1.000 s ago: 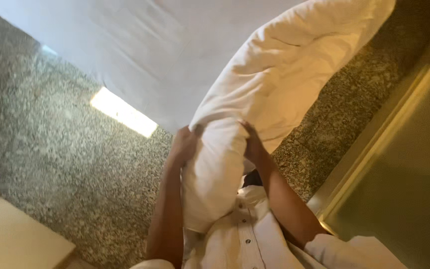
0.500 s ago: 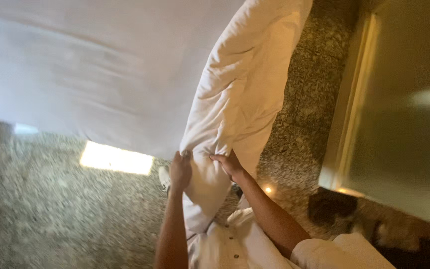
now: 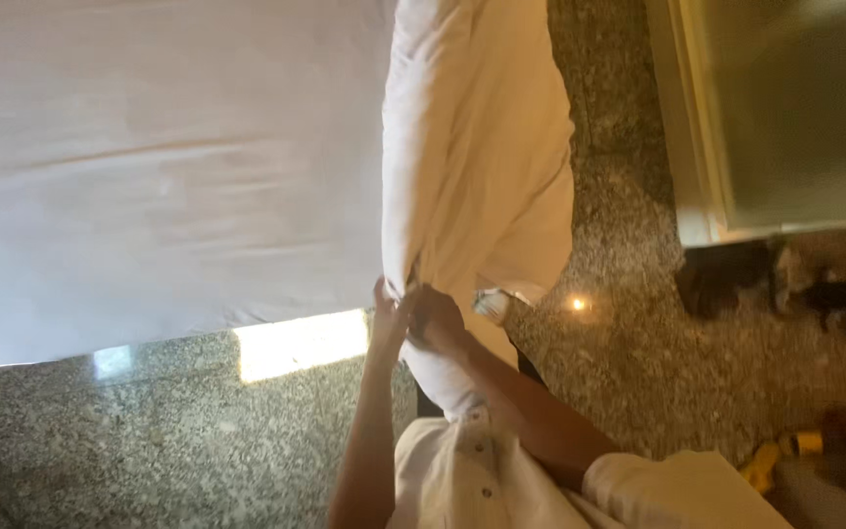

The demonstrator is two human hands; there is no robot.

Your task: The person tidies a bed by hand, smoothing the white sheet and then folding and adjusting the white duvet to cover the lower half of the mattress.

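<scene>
Speckled granite flooring point(image 3: 149, 441) lies beneath both hands, with a bright patch of light point(image 3: 301, 345) on it just to the left of them. Up and to the left of the hands spreads a white bed sheet point(image 3: 149, 167), smooth and drawn flat; beyond them on the right stands a glazed door frame point(image 3: 697, 127), with dark shapes at its foot that cannot be identified. The pillow point(image 3: 472, 157), white and bulky, hangs lengthwise in the air directly above the hands and apart from the sheet beside it, its lower end gathered between them. The left hand point(image 3: 386, 312) is clenched on the fabric at the pillow's lower left edge. The right hand point(image 3: 435, 321) is closed on the same bunched end, touching the left hand, knuckles toward the camera. Below the hands a further fold of white cloth point(image 3: 443, 377) falls against the person's cream shirt point(image 3: 472, 480); whether it is the case's open end or part of the pillow cannot be determined. Assessment: the step in hand appears to be dressing the pillow, working the filling down inside its case while gripping the mouth. The next move would call for a firm two-handed hold on the gathered edge and room above the hands for the pillow to swing clear of the sheet.
</scene>
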